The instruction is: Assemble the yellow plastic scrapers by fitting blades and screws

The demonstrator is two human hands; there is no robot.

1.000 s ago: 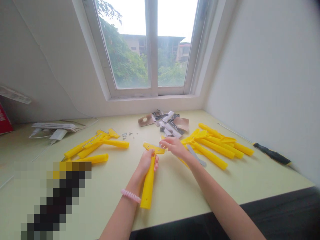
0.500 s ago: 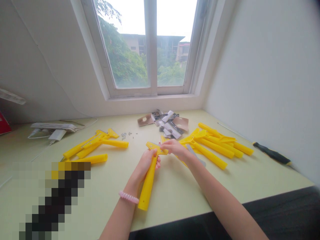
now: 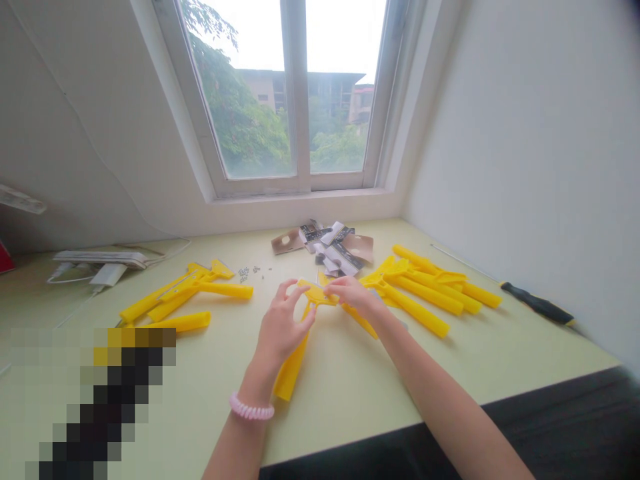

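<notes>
Pale smooth tabletop (image 3: 350, 393), left hand (image 3: 281, 327) splayed, right hand (image 3: 353, 295) pinching T-shaped yellow plastic scraper (image 3: 291, 375)

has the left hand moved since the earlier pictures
Yes: the left hand has opened out and shifted forward and leftward, nearer the small metal parts lying on the desk.
</notes>
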